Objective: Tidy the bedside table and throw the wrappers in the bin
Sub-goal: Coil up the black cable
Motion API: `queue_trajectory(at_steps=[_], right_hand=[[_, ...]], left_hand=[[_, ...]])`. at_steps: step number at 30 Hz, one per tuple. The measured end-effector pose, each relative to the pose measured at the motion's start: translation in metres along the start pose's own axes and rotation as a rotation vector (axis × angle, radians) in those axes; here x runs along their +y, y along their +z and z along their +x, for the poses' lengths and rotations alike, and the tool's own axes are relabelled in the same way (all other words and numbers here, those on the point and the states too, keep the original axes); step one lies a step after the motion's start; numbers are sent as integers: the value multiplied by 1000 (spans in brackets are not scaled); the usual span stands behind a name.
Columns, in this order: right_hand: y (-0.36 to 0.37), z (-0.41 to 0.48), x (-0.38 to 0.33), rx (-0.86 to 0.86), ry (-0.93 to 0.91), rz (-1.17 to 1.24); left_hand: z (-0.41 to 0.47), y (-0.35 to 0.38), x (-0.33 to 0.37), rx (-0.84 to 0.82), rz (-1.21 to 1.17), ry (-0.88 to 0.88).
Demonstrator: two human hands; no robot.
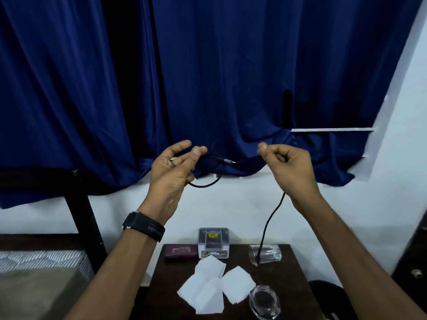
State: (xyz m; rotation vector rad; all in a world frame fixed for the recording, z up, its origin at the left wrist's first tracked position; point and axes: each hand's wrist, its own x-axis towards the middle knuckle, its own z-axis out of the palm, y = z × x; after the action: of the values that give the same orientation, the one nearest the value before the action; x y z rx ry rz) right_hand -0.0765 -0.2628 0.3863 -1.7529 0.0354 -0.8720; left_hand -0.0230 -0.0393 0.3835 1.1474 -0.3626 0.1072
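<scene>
We hold both hands raised in front of a deep blue curtain (208, 77), a black cable (272, 215) strung between them. Our left hand (171, 174) has its fingers half curled around a loop of the cable, with thumb and forefinger loosely apart, so the loop hangs from the lower fingers rather than a tight pinch. Our right hand (286, 172) is closed, thumb pressed to the curled fingers, pinching the cable; from below that hand the cable drops straight down, its free end hanging just in front of a clear glass tumbler (265, 253) lying on its side. A metal plug (228, 160) of the cable shows between the two hands. A black watch (144, 227) sits on the left wrist.

Below us stands the dark wooden bedside table (293, 285), set against a white wall (231, 211). At its back edge lie a maroon case (181, 251) and, just beside it, a small clear plastic box (213, 242). In the middle of the tabletop several white paper wrappers (212, 287) lie flat, overlapping one another. Near the front right corner is a clear glass dish (264, 301) with a dark centre.

To the left we see a bed with a striped mattress (44, 259) and a dark bed frame post (83, 215). The curtain bunches on a white sill (330, 129) at the right.
</scene>
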Motion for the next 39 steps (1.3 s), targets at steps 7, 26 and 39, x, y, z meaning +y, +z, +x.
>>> queue_trajectory(at_steps=[7,26,39], right_hand=[[-21,7,8,232,-137,-206],[9,-21,-29,-612,32,288],[11,-23,-23,-440,63,302]], left_hand=[[21,-2,4,45,164,92],[13,18,10,-130,220,156],[9,28,4,-118,252,215]])
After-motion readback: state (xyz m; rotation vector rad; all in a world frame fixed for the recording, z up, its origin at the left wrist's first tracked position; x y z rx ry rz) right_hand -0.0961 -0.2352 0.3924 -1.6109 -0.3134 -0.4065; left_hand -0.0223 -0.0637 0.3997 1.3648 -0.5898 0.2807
